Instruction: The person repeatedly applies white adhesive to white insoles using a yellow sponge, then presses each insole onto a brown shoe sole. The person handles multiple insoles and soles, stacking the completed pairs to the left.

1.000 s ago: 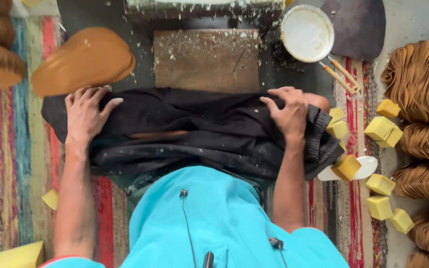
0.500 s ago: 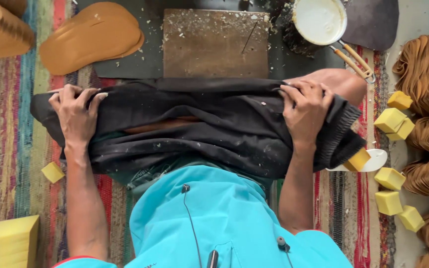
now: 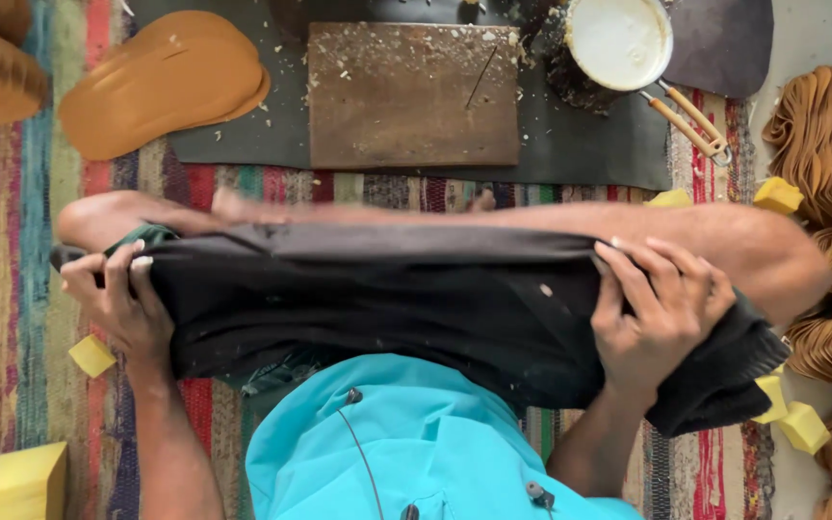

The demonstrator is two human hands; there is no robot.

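We see both hands gripping a black cloth (image 3: 387, 299) that lies stretched across the lap. The left hand (image 3: 119, 303), at 9 o'clock, has its fingers curled shut over the cloth's left edge; the right hand (image 3: 662, 313), at 3 o'clock, is clenched on a bunched fold near the right end. The cloth carries pale crumbs and specks. Bare legs (image 3: 493, 220) show just beyond its upper edge, and a turquoise shirt (image 3: 387, 443) sits below it at 6 o'clock. On the striped rug (image 3: 12, 289) at 12 o'clock lies a dark mat (image 3: 580, 144) bearing a brown board (image 3: 411, 96) scattered with shavings; a white bowl (image 3: 618, 40) sits at 1 o'clock with a wood-handled tool (image 3: 690, 120) just beside it. Tan sole pieces (image 3: 161, 82) lie at 11 o'clock, coils of tan fibre (image 3: 825, 144) at 3 o'clock, and yellow foam blocks (image 3: 91, 354) are dotted along both sides. Risk, in our judgement: the crumbs lie loose on the cloth, so any tilt or jerk would send them onto the rug, the shirt or the legs. The right-hand grip takes only a fold, and a hard tug could pull it free and let that end drop. The bowl stands well apart from the cloth; we judge it safe unless the cloth is swung far forward.
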